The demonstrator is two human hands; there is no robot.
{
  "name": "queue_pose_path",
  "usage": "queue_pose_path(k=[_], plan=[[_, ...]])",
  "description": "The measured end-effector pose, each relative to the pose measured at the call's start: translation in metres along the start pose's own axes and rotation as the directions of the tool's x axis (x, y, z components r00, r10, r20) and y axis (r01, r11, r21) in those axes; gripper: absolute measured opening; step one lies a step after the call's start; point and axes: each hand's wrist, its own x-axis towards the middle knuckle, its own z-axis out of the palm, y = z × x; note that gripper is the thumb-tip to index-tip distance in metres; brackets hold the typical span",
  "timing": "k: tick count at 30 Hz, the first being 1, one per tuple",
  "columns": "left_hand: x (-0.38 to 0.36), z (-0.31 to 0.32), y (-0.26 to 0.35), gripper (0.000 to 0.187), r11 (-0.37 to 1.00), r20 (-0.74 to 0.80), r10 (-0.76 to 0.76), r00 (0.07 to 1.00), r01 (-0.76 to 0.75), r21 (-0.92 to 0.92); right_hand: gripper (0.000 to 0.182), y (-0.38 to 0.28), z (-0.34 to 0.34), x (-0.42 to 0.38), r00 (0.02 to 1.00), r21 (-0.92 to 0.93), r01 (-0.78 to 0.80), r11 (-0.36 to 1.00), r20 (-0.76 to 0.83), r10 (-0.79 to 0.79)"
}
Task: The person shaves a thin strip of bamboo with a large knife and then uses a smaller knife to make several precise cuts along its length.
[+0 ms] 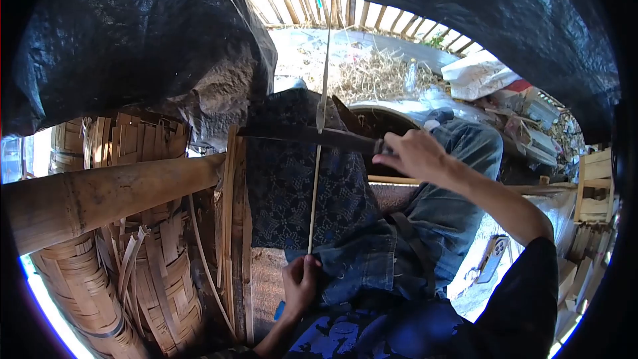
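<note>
My right hand (419, 154) is closed round the handle of a long dark-bladed knife (282, 134), whose blade points left across my lap. A thin pale bamboo strip (315, 196) runs up from my left hand (300, 286), which pinches its near end. The blade crosses the strip and appears to touch it. Past the blade, the strip goes on upward toward the bright opening. Under both lies a dark patterned cloth (286, 206), spread over my leg in jeans (458, 153). The knife's grip is mostly hidden by my fingers.
A thick bamboo pole (119, 193) juts in from the left above woven bamboo baskets (86, 286). Upright bamboo slats (232, 239) stand left of the cloth. Dark plastic sheeting (133, 40) hangs overhead. A phone-like object (492, 259) lies right of my leg.
</note>
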Motion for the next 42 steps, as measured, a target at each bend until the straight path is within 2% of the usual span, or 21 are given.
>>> queue_pose_path(k=[4, 7, 10, 11, 12, 15, 18, 21, 22, 24, 25, 26, 28, 32, 34, 35, 36, 38, 39, 40, 42], plan=[[-0.002, -0.009, -0.015, 0.038, 0.999, 0.002, -0.032, 0.999, 0.032, 0.002, 0.049, -0.032, -0.005, -0.026, 0.998, 0.154, 0.014, 0.988, 0.054, -0.022], [0.000, -0.010, -0.013, 0.038, 0.999, 0.019, -0.050, 0.999, 0.050, -0.008, 0.055, -0.029, 0.006, -0.045, 0.949, -0.046, 0.314, 0.948, 0.043, -0.312], [-0.004, -0.011, -0.009, 0.038, 0.999, 0.024, -0.051, 0.998, 0.051, -0.005, 0.057, -0.018, 0.010, -0.040, 0.958, -0.165, 0.260, 0.951, 0.164, -0.233], [-0.006, -0.009, -0.008, 0.037, 0.997, 0.010, -0.069, 0.998, 0.070, -0.043, 0.057, -0.007, 0.013, -0.032, 0.992, -0.191, 0.118, 0.974, 0.067, -0.107], [-0.007, -0.007, -0.008, 0.037, 0.993, 0.000, -0.083, 0.997, 0.083, -0.084, 0.055, 0.002, 0.006, -0.017, 0.998, -0.052, -0.063, 0.997, -0.003, 0.063], [0.004, -0.006, -0.016, 0.037, 1.000, 0.014, 0.015, 1.000, -0.015, 0.001, 0.054, -0.006, 0.001, -0.010, 0.999, 0.022, -0.043, 0.999, -0.033, 0.043], [-0.001, -0.001, -0.007, 0.037, 0.996, -0.026, -0.036, 0.999, 0.034, -0.077, 0.053, -0.033, -0.011, -0.035, 1.000, 0.147, -0.012, 0.989, 0.025, 0.008], [-0.001, 0.000, -0.014, 0.037, 0.999, -0.052, 0.019, 0.998, -0.021, -0.045, 0.056, -0.038, -0.005, -0.044, 0.951, -0.061, 0.308, 0.949, -0.008, -0.309], [-0.005, 0.000, -0.014, 0.037, 0.999, -0.049, 0.007, 0.999, -0.009, -0.039, 0.056, -0.039, -0.004, -0.043, 0.953, -0.049, 0.303, 0.952, -0.004, -0.304], [-0.005, 0.002, -0.010, 0.036, 1.000, -0.068, 0.024, 0.997, -0.025, -0.016, 0.057, -0.038, -0.016, -0.027, 0.967, -0.142, 0.180, 0.973, 0.206, -0.149], [-0.004, 0.003, -0.009, 0.036, 1.000, -0.066, 0.025, 0.998, -0.026, -0.016, 0.056, -0.032, -0.023, -0.016, 0.981, -0.120, 0.048, 0.992, 0.193, -0.024], [-0.003, 0.003, -0.009, 0.035, 0.997, -0.060, -0.026, 0.998, 0.021, -0.075, 0.054, -0.015, -0.015, -0.001, 0.998, -0.037, 0.007, 0.999, 0.066, -0.005], [-0.002, 0.004, -0.013, 0.035, 0.988, -0.053, -0.067, 0.996, 0.059, -0.142, 0.047, -0.013, -0.019, 0.008, 1.000, 0.020, -0.001, 1.000, -0.021, 0.002], [-0.004, 0.003, -0.017, 0.033, 0.998, -0.071, 0.022, 0.997, -0.025, -0.054, 0.051, -0.029, -0.017, -0.014, 0.995, 0.109, 0.051, 0.993, 0.081, -0.060], [0.000, 0.005, -0.013, 0.032, 0.998, -0.076, 0.027, 0.997, -0.031, -0.057, 0.054, -0.028, -0.015, -0.023, 0.959, -0.026, 0.278, 0.960, 0.063, -0.276], [-0.001, 0.005, -0.015, 0.032, 0.998, -0.081, 0.029, 0.996, -0.033, -0.055, 0.054, -0.027, -0.014, -0.023, 0.954, -0.055, 0.290, 0.955, 0.094, -0.284], [-0.003, 0.004, -0.017, 0.032, 0.998, -0.083, 0.029, 0.996, -0.033, -0.050, 0.054, -0.026, -0.012, -0.019, 0.954, -0.045, 0.287, 0.957, 0.099, -0.282], [-0.005, 0.003, -0.016, 0.032, 0.999, -0.073, 0.017, 0.997, -0.020, -0.046, 0.055, -0.017, -0.016, -0.002, 0.989, -0.102, 0.084, 0.991, 0.133, -0.070], [-0.006, 0.004, -0.015, 0.032, 0.999, -0.065, 0.009, 0.998, -0.012, -0.047, 0.055, -0.006, -0.017, 0.011, 0.999, 0.036, -0.030, 0.999, 0.042, 0.028], [-0.005, 0.002, -0.017, 0.032, 0.999, -0.060, 0.015, 0.998, -0.017, -0.046, 0.054, 0.000, -0.016, 0.021, 0.958, -0.071, 0.172, 0.982, -0.222, -0.184], [0.002, 0.004, -0.019, 0.032, 0.998, -0.043, 0.046, 0.998, -0.047, -0.038, 0.052, -0.018, -0.015, 0.014, 0.998, 0.060, -0.051, 0.997, 0.041, 0.049]])
